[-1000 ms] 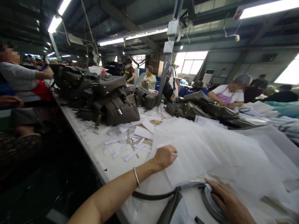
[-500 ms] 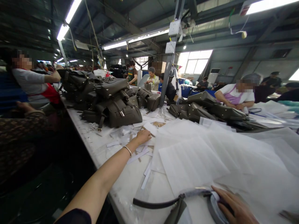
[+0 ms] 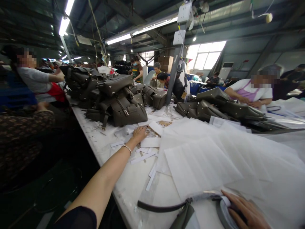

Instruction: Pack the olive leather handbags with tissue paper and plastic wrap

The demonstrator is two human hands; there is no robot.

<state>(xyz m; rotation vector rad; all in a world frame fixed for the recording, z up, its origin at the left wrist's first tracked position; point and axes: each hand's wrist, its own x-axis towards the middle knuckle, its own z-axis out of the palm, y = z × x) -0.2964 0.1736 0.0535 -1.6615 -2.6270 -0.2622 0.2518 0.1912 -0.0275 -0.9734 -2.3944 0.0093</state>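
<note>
White table [image 3: 127,186], left hand [image 3: 140,134] at its white paper scraps [image 3: 150,142]
Nearer on it, right hand [image 3: 246,211] touches curved grey strap [image 3: 220,210]; can't tell either grip.

The left hand [image 3: 140,134] has left the white sheets [image 3: 202,159] to the near right of the buckled bag [image 3: 130,111] and now reaches the scraps just in front of that bag. Small brown pieces [image 3: 152,131] now show beside its fingers. Beyond the bag, a person's dark-haired head [image 3: 163,77] has emerged left of the post [image 3: 174,71] and bends lower.
</note>
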